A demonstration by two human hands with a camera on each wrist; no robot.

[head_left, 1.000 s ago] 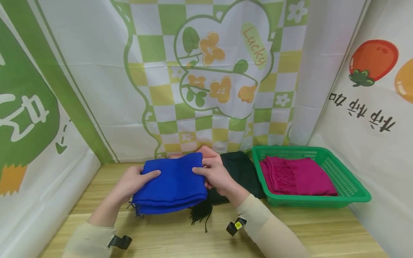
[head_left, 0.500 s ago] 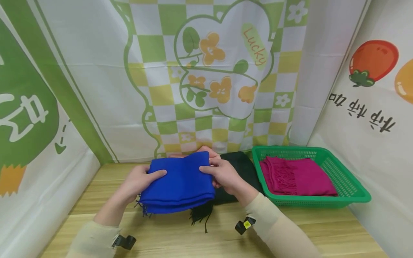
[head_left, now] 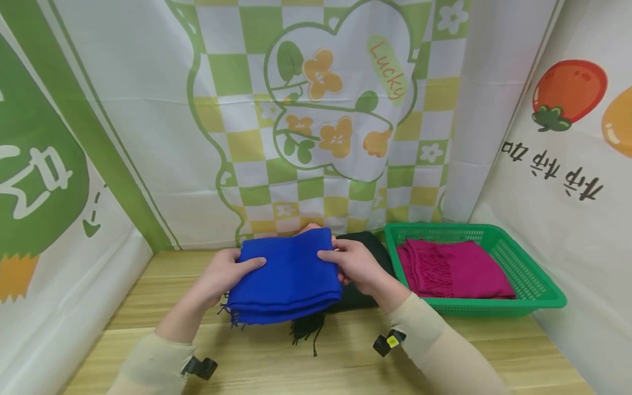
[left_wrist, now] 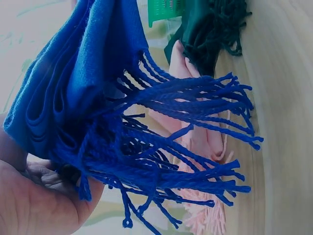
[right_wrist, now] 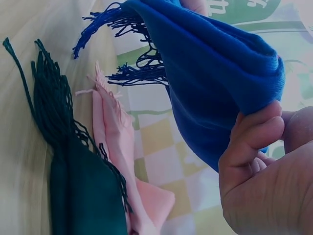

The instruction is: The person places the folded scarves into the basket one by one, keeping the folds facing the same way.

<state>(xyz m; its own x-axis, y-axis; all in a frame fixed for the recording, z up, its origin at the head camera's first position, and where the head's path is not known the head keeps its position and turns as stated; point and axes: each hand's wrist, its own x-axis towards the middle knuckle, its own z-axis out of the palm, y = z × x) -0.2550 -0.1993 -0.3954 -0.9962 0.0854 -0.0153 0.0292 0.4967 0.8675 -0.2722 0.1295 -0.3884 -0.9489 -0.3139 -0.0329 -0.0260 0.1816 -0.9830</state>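
A folded blue scarf with tasselled fringe is held up above the table between both hands. My left hand grips its left edge, thumb on top; the left wrist view shows the layered folds and the blue fringe hanging loose. On the opposite edge, my right hand pinches the scarf, its fingers curled beneath. Behind and below lie a dark green scarf and a pink scarf, both fringed. The blue scarf hides most of the pink one in the head view.
At the right stands a green plastic basket with a folded magenta scarf inside. The wooden table meets a checkered cloth backdrop at the back, with printed white cloth walls on both sides.
Both hands have carried the blue scarf steadily to the right, now covering more of the pink and dark green scarves. The basket and magenta scarf stay in place.
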